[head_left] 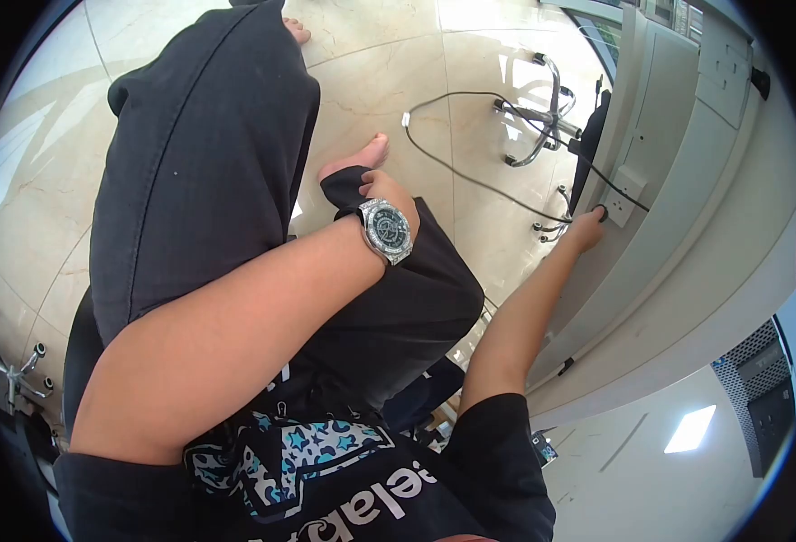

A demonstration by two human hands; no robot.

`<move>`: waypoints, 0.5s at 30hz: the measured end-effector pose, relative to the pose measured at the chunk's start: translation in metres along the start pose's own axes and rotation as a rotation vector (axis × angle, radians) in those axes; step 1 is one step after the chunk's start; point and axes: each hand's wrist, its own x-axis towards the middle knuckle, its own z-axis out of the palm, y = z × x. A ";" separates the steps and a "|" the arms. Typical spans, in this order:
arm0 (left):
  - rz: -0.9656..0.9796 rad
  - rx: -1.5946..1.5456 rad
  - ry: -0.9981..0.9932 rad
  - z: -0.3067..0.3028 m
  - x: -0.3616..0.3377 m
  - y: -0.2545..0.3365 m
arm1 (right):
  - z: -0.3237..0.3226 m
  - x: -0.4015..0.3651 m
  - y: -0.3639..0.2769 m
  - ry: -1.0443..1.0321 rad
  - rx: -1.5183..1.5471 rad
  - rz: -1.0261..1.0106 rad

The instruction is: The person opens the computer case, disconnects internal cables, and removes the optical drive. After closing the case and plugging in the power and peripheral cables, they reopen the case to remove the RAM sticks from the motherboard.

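Observation:
My right hand (584, 229) is closed on a black plug (602, 213), right at the lower part of a white wall socket (628, 194) in the pale panel. From that hand a dark cable (484, 181) loops out over the floor and back past the socket, with a small white tag (406, 119) on it. My left hand (392, 191), with a large silver watch (386, 228) on its wrist, rests over my dark trouser leg (434, 271) near the ankle. Its fingers curl loosely with nothing seen in them, and part of them is hidden.
The base of a wheeled chair (551, 117) stands beyond the cable, near the panel (664, 99). Another chair base (14, 375) is at the far left. My bare foot (357, 161) rests on the tiled floor (371, 81). A curved white desk edge (687, 280) runs along the right.

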 end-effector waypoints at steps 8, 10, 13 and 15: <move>0.011 -0.026 0.146 -0.002 0.006 0.006 | 0.024 0.047 -0.015 -0.171 -0.172 0.013; 0.024 0.022 0.089 -0.001 0.002 0.004 | 0.024 0.038 -0.024 -0.151 -0.175 0.022; 0.008 0.071 0.075 -0.003 -0.004 0.004 | 0.027 0.038 -0.020 -0.133 -0.197 0.035; 0.031 0.102 0.069 -0.004 -0.011 0.006 | 0.030 0.052 -0.005 -0.199 -0.204 -0.004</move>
